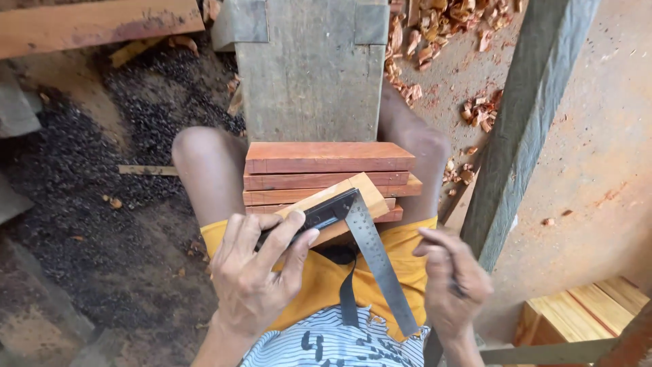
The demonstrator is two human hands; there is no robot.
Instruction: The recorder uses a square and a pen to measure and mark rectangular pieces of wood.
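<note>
We grip the try square [353,238] and a small wood block [339,204] with our left hand [255,272] over our lap, its steel blade running down-right toward us, while our right hand [451,282] curls closed around a thin, barely visible pencil.

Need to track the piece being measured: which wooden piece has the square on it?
The pale piece, tilted across the lap under the square, gripped by the left hand. The stacked boards behind are redder and lie level.
</note>
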